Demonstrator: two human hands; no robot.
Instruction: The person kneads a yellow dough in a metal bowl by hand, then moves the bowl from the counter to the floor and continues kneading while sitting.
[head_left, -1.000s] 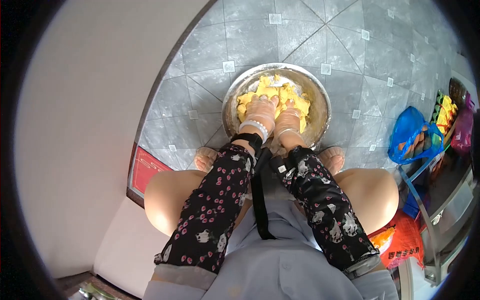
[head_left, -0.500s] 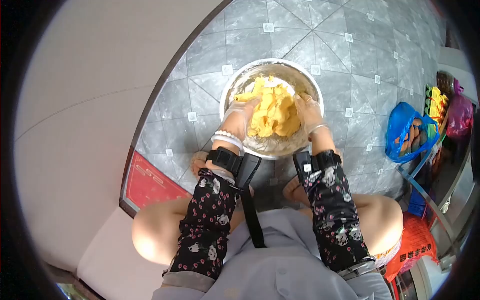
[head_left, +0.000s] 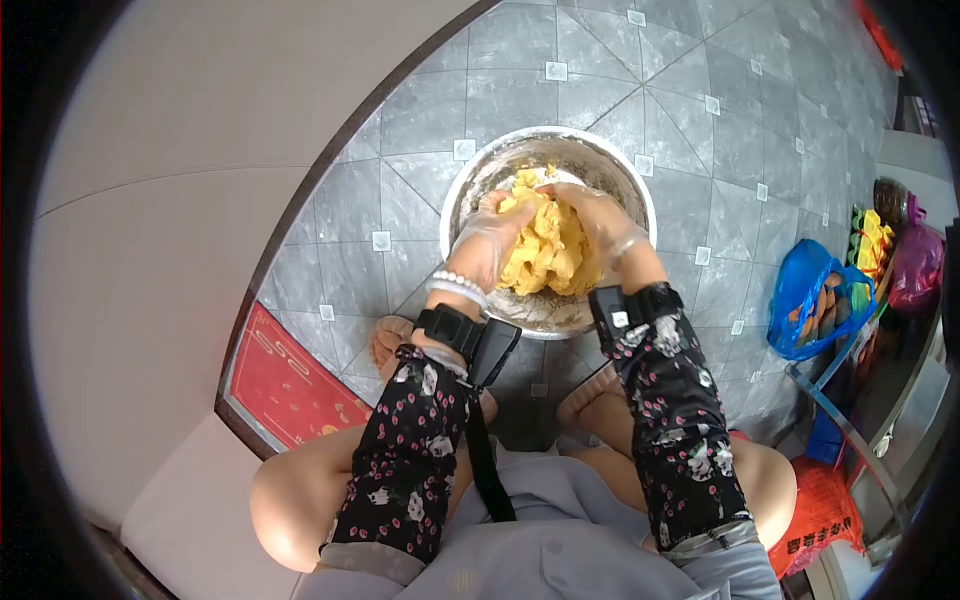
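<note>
While both hands, left hand, right hand, grip cupped round yellow dough, steel bowl rim clear

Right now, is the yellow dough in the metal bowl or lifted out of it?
In the bowl. The yellow dough sits inside the metal bowl rim, gathered between the left hand and right hand.

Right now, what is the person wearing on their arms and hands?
Both arms wear black sleeve covers with small pink and white flower-like prints. Each wrist has a black strap with a boxy black device. The left hand and the right hand are in thin see-through plastic gloves. The left wrist also has a white bead bracelet.
</note>
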